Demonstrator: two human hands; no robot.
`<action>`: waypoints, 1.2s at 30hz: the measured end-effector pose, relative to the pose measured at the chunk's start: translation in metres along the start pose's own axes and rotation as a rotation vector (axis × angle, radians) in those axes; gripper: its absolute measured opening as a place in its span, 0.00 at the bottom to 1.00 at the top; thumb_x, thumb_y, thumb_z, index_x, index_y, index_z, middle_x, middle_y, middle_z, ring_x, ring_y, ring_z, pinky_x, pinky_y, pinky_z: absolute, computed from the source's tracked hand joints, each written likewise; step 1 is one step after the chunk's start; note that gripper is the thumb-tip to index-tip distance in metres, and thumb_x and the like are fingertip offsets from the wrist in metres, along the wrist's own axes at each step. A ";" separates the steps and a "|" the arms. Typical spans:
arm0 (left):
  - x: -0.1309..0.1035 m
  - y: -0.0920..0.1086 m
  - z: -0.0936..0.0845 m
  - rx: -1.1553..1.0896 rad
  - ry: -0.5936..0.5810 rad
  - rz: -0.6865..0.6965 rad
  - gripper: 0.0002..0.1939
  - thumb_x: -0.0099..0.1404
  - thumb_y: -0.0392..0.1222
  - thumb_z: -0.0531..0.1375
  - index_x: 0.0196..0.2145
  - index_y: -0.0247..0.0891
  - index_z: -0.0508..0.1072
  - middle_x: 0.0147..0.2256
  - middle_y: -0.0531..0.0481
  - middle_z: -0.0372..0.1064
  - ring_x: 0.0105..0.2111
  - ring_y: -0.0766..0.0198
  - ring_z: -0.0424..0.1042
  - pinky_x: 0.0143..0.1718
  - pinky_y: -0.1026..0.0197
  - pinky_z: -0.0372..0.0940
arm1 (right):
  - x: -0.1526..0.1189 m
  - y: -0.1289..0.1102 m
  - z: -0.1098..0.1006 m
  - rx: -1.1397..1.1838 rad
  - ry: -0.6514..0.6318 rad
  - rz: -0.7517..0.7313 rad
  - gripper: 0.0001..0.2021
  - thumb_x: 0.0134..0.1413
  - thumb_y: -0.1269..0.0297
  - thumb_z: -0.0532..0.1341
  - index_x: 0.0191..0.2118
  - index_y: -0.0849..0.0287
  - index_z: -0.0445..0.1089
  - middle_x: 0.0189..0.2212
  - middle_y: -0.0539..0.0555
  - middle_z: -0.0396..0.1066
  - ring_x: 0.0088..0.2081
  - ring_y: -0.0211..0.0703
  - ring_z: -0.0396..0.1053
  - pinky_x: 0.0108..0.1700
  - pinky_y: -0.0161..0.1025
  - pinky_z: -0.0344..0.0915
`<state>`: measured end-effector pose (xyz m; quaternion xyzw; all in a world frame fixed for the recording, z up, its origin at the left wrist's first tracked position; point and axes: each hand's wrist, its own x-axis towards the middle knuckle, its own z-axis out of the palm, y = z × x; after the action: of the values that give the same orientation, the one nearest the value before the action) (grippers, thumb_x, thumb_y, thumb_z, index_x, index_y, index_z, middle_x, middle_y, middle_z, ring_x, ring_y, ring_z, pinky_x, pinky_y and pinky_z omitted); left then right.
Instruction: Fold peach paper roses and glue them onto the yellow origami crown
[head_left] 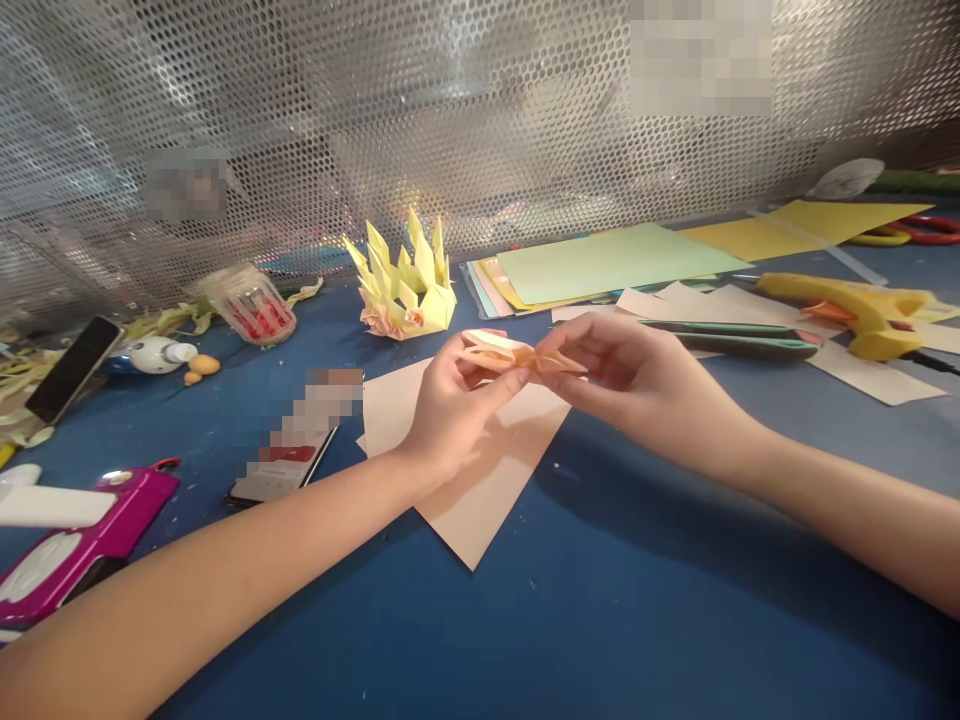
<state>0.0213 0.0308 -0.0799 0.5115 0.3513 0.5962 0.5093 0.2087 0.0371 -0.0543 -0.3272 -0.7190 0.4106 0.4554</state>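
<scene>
Both hands pinch one folded orange paper piece (517, 357) — left hand (450, 405) and right hand (637, 375) closed on opposite ends. It sits above a peach sheet (480, 480) — on the blue table (600, 600)

- Left hand (450, 400) reaches in from near left, forearm bare, fingers pinched shut.
- Right hand (637, 375) comes from near right, fingertips pinched, meeting the left.
</scene>
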 end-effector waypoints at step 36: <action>-0.005 0.001 0.001 0.050 -0.037 -0.006 0.16 0.61 0.38 0.71 0.44 0.41 0.72 0.38 0.52 0.80 0.41 0.60 0.80 0.46 0.57 0.71 | 0.001 0.002 -0.001 0.155 -0.056 0.281 0.30 0.42 0.56 0.79 0.53 0.54 0.77 0.37 0.54 0.84 0.42 0.53 0.83 0.49 0.51 0.79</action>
<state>0.0214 0.0258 -0.0804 0.5341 0.3582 0.5760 0.5046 0.2091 0.0391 -0.0559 -0.3770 -0.6447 0.5333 0.3973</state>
